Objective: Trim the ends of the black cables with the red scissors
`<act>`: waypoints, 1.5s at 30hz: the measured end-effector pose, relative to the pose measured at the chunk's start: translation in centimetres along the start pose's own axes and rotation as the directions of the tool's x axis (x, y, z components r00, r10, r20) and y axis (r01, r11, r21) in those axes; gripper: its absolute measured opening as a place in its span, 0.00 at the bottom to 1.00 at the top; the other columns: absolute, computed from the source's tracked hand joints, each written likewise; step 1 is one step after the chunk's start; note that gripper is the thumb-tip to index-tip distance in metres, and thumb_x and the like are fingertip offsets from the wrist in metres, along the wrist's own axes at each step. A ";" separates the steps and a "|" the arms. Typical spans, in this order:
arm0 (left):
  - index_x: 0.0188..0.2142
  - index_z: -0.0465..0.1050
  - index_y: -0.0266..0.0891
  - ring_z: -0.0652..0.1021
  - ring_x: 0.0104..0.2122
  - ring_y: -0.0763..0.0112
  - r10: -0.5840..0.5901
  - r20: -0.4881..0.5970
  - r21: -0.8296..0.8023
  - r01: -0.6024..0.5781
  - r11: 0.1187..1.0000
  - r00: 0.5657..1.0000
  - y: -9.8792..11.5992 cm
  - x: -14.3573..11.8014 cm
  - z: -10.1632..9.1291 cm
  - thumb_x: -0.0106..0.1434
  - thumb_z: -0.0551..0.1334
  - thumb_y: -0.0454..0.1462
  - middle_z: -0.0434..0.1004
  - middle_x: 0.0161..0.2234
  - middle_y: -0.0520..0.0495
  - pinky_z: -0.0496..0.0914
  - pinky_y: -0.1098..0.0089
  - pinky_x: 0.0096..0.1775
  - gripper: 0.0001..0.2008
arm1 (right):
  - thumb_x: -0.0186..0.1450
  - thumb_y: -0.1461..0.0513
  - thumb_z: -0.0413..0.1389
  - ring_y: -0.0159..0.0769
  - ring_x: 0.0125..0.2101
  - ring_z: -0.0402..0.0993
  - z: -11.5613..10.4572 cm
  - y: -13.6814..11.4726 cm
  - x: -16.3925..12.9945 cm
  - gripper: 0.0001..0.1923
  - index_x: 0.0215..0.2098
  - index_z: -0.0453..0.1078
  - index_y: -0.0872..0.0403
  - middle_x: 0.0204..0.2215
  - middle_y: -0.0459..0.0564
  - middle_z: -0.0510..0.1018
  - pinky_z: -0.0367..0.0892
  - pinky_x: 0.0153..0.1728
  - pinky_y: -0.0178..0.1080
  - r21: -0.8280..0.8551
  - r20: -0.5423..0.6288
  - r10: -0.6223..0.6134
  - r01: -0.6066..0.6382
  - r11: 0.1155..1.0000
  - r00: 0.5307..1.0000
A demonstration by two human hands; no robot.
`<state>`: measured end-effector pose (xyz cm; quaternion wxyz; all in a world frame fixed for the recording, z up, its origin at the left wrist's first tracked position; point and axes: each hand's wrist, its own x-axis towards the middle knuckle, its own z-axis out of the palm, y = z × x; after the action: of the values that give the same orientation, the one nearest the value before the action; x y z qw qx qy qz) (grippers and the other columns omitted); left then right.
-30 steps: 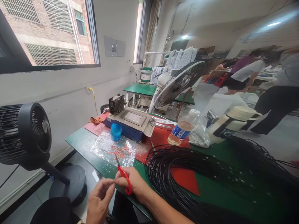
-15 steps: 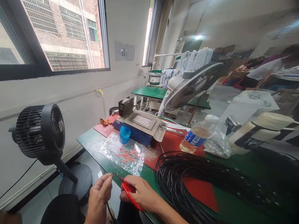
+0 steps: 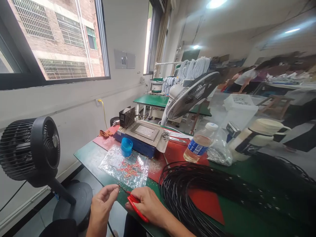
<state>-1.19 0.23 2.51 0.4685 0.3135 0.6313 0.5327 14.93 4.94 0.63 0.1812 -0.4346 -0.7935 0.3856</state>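
Observation:
My right hand [image 3: 147, 204] grips red-handled scissors [image 3: 135, 204] at the near edge of the green table [image 3: 93, 155]; the blades point left toward my left hand [image 3: 102, 204]. My left thumb and forefinger are pinched on something very small, just off the table edge; a thin black wire hangs below that hand. A large coil of black cable [image 3: 197, 194] lies just right of my right hand. A clear plastic bag [image 3: 124, 166] with small red pieces lies flat just beyond both hands.
A blue machine with a metal plate [image 3: 143, 135], a blue cup [image 3: 126, 146], a drink bottle [image 3: 198, 144], a bag of metal bits [image 3: 219, 153] and a cream jug [image 3: 256, 135] stand farther back. A black fan [image 3: 32, 151] stands left, a white fan [image 3: 190, 93] behind. People work at the far right.
The scissors have gone from upright to lying low, pointing left. My left hand has drawn slightly apart from my right. The view has swung around a little.

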 end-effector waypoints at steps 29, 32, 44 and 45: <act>0.26 0.78 0.35 0.58 0.16 0.85 -0.200 0.248 -0.280 0.268 0.922 0.948 -3.6 -1.1 1.2 0.40 0.71 0.44 0.66 0.15 0.53 0.49 0.79 0.20 0.16 | 0.46 0.50 0.64 0.20 0.10 0.54 0.2 0.0 -0.1 0.22 0.18 0.63 0.58 0.10 0.39 0.62 0.47 0.10 0.26 0.822 0.197 0.021 -0.177 0.540 0.980; 0.23 0.77 0.35 0.60 0.18 0.81 -0.102 0.311 -0.276 0.192 0.942 0.945 -3.0 -1.6 1.3 0.44 0.69 0.43 0.67 0.17 0.52 0.54 0.77 0.21 0.12 | 0.50 0.50 0.61 0.21 0.09 0.54 0.5 -0.1 -0.2 0.21 0.17 0.62 0.58 0.09 0.39 0.62 0.46 0.08 0.26 0.853 0.292 0.026 -0.272 0.445 0.956; 0.25 0.76 0.38 0.72 0.24 0.72 0.014 0.378 -0.335 0.122 0.934 0.926 -3.7 -1.5 1.6 0.51 0.65 0.41 0.73 0.21 0.50 0.65 0.74 0.28 0.08 | 0.53 0.48 0.58 0.20 0.08 0.54 1.5 0.0 -0.1 0.23 0.16 0.63 0.59 0.09 0.40 0.61 0.47 0.08 0.25 0.871 0.296 0.062 -0.296 0.393 0.953; 0.25 0.76 0.38 0.72 0.25 0.72 0.001 0.380 -0.345 0.141 0.928 0.925 -3.6 -1.5 1.7 0.51 0.65 0.41 0.74 0.20 0.49 0.65 0.74 0.29 0.07 | 0.54 0.46 0.57 0.20 0.08 0.54 1.6 0.1 -0.1 0.25 0.16 0.63 0.59 0.08 0.40 0.61 0.47 0.09 0.26 0.881 0.268 0.033 -0.259 0.395 0.963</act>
<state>1.24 -1.31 -0.62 0.6492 0.2930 0.4311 0.5539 14.07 4.16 -0.47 0.2694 -0.2913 -0.4289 0.8115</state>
